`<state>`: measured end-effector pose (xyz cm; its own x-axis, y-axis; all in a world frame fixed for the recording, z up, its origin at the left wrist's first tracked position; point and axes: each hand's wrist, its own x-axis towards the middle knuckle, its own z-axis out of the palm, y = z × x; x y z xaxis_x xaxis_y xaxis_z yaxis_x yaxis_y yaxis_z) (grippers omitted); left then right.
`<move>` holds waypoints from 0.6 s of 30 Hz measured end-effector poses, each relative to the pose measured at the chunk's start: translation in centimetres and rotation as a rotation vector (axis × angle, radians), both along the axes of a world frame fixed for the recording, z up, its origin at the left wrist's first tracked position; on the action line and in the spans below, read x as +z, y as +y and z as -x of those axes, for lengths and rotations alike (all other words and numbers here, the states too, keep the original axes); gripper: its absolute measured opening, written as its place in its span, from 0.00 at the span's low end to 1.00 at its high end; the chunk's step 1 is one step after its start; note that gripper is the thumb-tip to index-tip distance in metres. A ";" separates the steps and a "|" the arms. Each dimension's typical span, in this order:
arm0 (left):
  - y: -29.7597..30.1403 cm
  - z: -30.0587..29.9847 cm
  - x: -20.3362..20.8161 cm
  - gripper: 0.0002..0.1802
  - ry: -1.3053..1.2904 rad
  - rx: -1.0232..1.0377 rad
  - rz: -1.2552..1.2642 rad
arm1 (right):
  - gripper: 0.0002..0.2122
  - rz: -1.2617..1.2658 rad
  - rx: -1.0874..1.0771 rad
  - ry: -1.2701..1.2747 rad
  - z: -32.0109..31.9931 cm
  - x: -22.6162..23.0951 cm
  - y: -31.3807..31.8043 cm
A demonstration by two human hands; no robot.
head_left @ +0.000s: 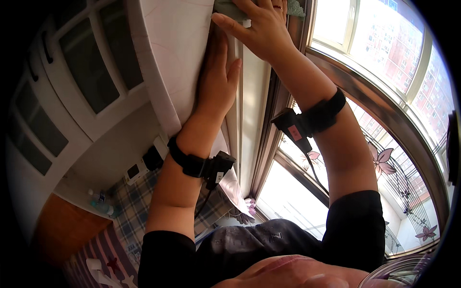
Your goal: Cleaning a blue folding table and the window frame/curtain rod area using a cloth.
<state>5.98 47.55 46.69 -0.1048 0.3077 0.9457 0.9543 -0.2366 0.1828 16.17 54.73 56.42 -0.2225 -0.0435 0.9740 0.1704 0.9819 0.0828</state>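
Note:
Both my arms reach up in front of me. My right hand [264, 31] is spread over a grey-green cloth [229, 8] at the top edge, pressing it against the surface beneath. Its thumb points left, and the fingertips run out of view. Lower and to the left, my left hand [218, 79] lies flat with its fingers stretched and its thumb apart, holding nothing. It rests along the shaded side of a pale panel with faint pink lines [177, 53], next to a white vertical frame [249, 96].
At the right stand brown-framed windows [374, 91] with flower-patterned panes. White cabinet doors [91, 62] with dark glass are at the left. Below them lie a plaid cloth [132, 201], a clear bottle [102, 202] and a white device with a dark screen [136, 172].

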 end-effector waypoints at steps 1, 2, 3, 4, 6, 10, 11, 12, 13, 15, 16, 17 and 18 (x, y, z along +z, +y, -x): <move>-0.1 -0.2 0.1 0.33 0.009 -0.007 -0.018 | 0.28 -0.044 -0.073 -0.043 -0.2 0.0 0.1; -0.1 -0.3 0.0 0.33 0.009 0.004 -0.019 | 0.27 -0.050 -0.057 -0.026 1.0 0.7 1.7; 0.0 -0.4 -0.1 0.33 -0.014 0.021 -0.011 | 0.27 -0.050 -0.048 -0.026 1.2 1.4 2.0; 0.1 -0.5 -0.2 0.33 -0.037 0.038 -0.003 | 0.25 -0.037 -0.006 0.013 1.4 2.2 2.3; 0.1 -0.5 -0.3 0.33 -0.041 0.045 -0.002 | 0.21 -0.089 0.033 0.091 1.9 2.7 2.7; 0.0 -0.4 -0.2 0.32 -0.041 0.053 -0.012 | 0.18 -0.169 0.076 0.151 2.2 0.6 2.7; 0.0 -0.3 -0.2 0.32 -0.045 0.064 -0.011 | 0.17 -0.175 0.083 0.142 2.3 0.1 2.7; -0.1 -0.3 -0.1 0.31 -0.067 0.023 0.002 | 0.16 -0.178 0.084 0.133 2.1 -0.5 2.5; -0.3 -0.2 -0.2 0.30 -0.089 -0.020 0.012 | 0.16 -0.174 0.089 0.129 2.1 -0.9 2.4; -0.4 0.4 -0.1 0.30 -0.151 -0.103 -0.012 | 0.15 -0.220 0.121 0.102 1.9 -1.7 2.2; -0.7 0.6 -0.3 0.31 -0.207 -0.190 -0.041 | 0.15 -0.223 0.132 0.093 1.7 -2.3 2.1; -1.0 0.6 -0.8 0.31 -0.217 -0.180 -0.049 | 0.14 -0.256 0.105 0.047 1.4 -2.9 1.9; -1.2 0.4 -0.5 0.30 -0.224 -0.153 -0.140 | 0.13 -0.292 0.073 0.009 1.1 -3.0 1.8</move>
